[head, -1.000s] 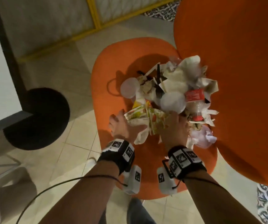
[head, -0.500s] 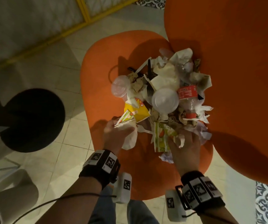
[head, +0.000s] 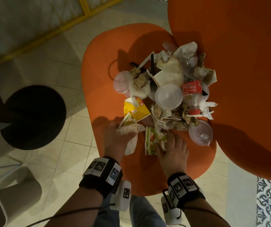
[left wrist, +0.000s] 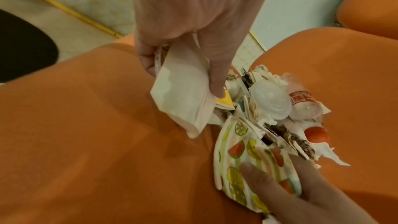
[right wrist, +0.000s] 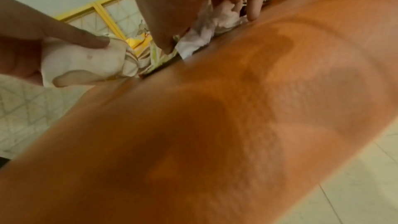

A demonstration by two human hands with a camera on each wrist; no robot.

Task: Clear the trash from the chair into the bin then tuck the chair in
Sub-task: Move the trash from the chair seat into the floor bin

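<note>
Head view: left hand (head: 115, 141) fingers clutch crumpled white paper wrapper (head: 128, 130); right hand (head: 174, 154) fingers pinch fruit-print paper napkin (head: 152, 140) on orange chair (head: 98, 79); best bunch tightly before lifting.

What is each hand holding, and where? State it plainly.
The left hand grips a folded white paper by its upper end. The right hand pinches the near edge of a fruit-print napkin that lies on the chair.

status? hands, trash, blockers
Left hand grips a white paper wrapper. Right hand pinches the fruit-print napkin. Trash pile on the chair seat; bin not in view.
</note>
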